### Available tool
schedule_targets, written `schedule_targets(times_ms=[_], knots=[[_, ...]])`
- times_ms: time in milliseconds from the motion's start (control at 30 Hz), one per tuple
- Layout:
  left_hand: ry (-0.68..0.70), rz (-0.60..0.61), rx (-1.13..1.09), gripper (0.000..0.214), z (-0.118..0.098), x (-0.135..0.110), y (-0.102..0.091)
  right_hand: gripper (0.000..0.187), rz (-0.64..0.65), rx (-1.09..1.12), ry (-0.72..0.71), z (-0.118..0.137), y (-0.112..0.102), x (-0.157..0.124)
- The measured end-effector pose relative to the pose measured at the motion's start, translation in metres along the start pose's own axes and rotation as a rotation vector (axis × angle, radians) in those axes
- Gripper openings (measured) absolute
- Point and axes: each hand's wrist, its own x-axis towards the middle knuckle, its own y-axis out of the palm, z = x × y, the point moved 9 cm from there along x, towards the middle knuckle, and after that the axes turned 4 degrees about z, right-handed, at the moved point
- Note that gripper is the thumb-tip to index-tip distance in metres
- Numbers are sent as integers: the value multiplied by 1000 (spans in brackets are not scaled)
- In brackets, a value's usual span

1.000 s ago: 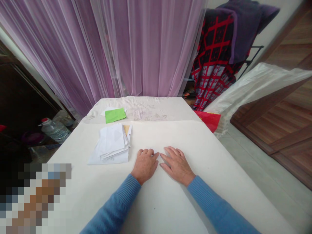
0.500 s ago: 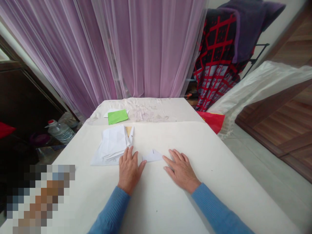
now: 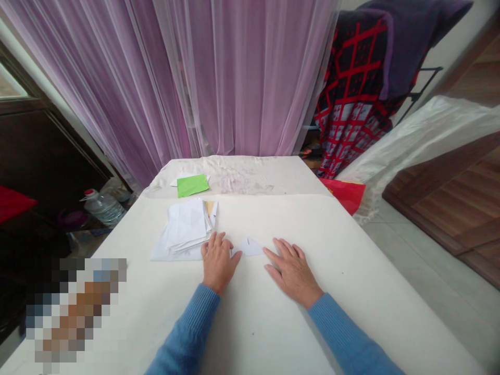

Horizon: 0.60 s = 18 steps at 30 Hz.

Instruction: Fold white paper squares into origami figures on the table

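Left hand (image 3: 219,263) and right hand (image 3: 292,273) lie open and flat on the white table (image 3: 351,271), holding nothing. Small folded paper (image 3: 250,247) sits between them, just beside the left hand, mid-table. Paper stack (image 3: 185,229) sits just beside the left fingers (image 3: 214,240), toward the far edge.

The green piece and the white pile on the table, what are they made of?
The green piece looks like matte paper, thin with crisp edges. The white pile looks like paper too: thin, creased, folded sheets.
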Motion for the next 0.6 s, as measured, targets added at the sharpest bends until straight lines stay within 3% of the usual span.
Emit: schedule_targets(times_ms=[200, 333, 600], knots=[[-37, 63, -62, 10, -1, 4, -1, 40, 15, -8, 4, 1, 0, 0], [4, 22, -51, 6, -6, 0, -9, 40, 13, -7, 0, 2, -1, 0], [85, 132, 3, 23, -12, -5, -6, 41, 30, -9, 2, -1, 2, 0]])
